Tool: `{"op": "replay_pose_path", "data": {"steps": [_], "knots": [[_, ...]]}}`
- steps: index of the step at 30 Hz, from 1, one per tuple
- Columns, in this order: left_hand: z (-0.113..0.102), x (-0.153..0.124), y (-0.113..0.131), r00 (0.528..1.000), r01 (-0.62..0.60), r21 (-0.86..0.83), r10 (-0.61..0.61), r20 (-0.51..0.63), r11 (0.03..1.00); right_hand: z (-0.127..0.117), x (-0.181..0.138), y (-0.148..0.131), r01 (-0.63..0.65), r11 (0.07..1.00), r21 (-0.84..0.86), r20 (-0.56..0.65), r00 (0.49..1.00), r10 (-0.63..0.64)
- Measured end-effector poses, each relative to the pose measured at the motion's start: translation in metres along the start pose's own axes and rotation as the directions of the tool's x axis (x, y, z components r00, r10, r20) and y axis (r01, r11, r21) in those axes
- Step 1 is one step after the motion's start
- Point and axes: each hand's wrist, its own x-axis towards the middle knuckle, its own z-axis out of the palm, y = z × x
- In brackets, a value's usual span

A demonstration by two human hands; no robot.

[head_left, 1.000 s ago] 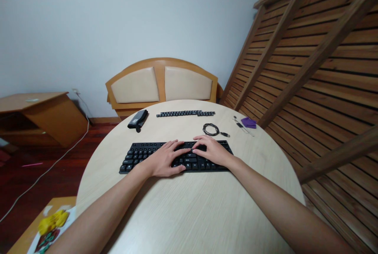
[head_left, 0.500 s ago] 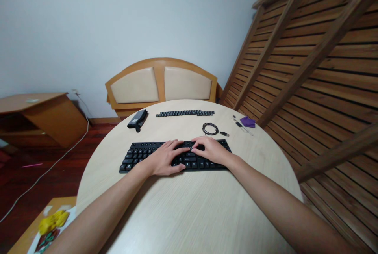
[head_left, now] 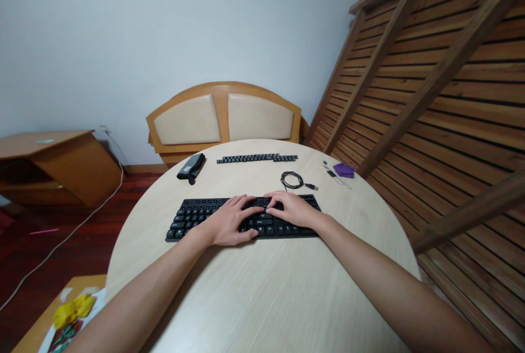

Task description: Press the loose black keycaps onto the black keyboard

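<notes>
A black keyboard (head_left: 189, 217) lies lengthwise before me on the round table. Across its middle rests my left hand (head_left: 232, 221), fingers spread and thumb stretched toward the front edge. My right hand (head_left: 293, 209) is over the right part, with thumb and index finger curled together at the keys. Whatever sits between those two fingertips is too small to make out. The left index fingertip touches down close to the right thumb. Both hands hide many of the keys. Behind the keyboard, loose keycaps (head_left: 248, 158) stand in rows.
A coiled USB cable (head_left: 292, 180) lies behind the keyboard. At the table's left is a dark pouch (head_left: 192, 167); at its right, a purple cloth (head_left: 343, 170) and small thin tools (head_left: 334, 175). A wooden slatted frame (head_left: 410, 90) leans on the right.
Almost nothing differs. My right fingers have shifted very slightly at the keys, and the left hand stays in place on the keyboard.
</notes>
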Motion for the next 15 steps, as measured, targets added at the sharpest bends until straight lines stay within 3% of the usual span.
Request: {"op": "replay_pose_path", "data": {"steps": [8, 15], "knots": [[0.004, -0.001, 0.000, 1.000, 0.019, 0.009, -0.019, -0.007, 1.000, -0.004, -0.001, 0.003, -0.001, 1.000, -0.017, -0.032, 0.999, 0.000], [0.008, -0.001, 0.000, 0.999, 0.046, 0.011, -0.046, 0.026, 0.999, -0.019, 0.032, 0.042, -0.133, 0.944, -0.301, -0.170, 0.982, 0.084]]}}
